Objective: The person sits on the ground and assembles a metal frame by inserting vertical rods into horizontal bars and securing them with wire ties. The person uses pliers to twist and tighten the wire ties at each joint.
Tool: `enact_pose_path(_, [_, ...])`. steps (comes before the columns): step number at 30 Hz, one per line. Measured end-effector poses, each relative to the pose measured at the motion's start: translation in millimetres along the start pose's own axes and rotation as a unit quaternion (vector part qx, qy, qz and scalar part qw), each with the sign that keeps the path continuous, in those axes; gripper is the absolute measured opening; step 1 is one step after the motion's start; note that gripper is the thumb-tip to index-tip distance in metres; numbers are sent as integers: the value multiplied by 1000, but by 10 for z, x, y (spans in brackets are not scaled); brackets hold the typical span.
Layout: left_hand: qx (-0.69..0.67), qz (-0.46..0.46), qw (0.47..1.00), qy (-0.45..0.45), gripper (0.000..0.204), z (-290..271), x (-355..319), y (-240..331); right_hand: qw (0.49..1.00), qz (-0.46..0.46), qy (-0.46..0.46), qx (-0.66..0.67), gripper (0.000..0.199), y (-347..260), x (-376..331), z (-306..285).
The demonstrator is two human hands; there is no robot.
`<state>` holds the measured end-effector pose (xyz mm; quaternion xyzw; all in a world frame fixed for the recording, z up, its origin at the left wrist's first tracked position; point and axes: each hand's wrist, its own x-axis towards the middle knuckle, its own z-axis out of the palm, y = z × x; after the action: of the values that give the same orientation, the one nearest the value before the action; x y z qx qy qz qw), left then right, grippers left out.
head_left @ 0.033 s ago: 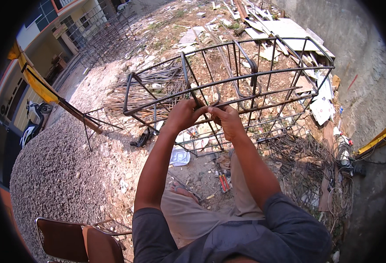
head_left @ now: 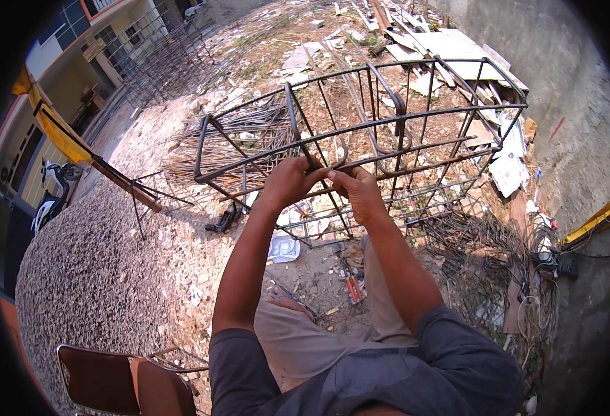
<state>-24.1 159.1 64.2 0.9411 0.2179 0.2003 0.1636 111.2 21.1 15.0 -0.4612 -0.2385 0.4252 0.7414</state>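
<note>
A long cage of dark steel reinforcing bars (head_left: 360,125) stands in front of me, with bent bar hoops along it. At its near side, both hands meet by a lengthwise bar and a hoop. My left hand (head_left: 289,182) is closed, its fingertips pinched together at the bar. Close against it, my right hand (head_left: 358,192) also pinches, thumb and forefinger touching the left fingertips. Whatever lies between the fingers is too small to make out. Below the hands, pliers with red-orange handles (head_left: 353,288) lie on the ground between my legs.
Loose bars (head_left: 242,142) lie behind the cage at left. A gravel heap (head_left: 97,291) and a brown chair (head_left: 97,378) are on my left. Tangled wire (head_left: 457,243) lies at right, near a concrete wall (head_left: 582,139). White board scraps (head_left: 450,55) are piled at back right.
</note>
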Motion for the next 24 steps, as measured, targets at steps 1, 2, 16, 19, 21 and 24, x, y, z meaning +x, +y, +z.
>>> enact_pose_path(1, [-12,-7,1000,-6,50,0,-7,-6,1000,-13,3,28,31,51,-41,20])
enact_pose_path(2, [-24,-11,1000,-11,51,-18,7,7,998,-28,5,55,30,93,-64,30])
enact_pose_path(16, [-271,-33,959,-81,30,-106,85,75,999,-17,-22,36,23,179,-3,-88])
enact_pose_path(19, [-295,-39,947,-124,30,-144,148,75,996,-75,-28,-42,19,173,65,-155])
enact_pose_path(21, [-287,-32,948,-131,29,-144,164,19,984,-85,19,-156,21,132,33,-101])
enact_pose_path(24, [-292,-31,947,-134,28,-105,170,-31,952,-99,71,-282,25,62,-22,-22])
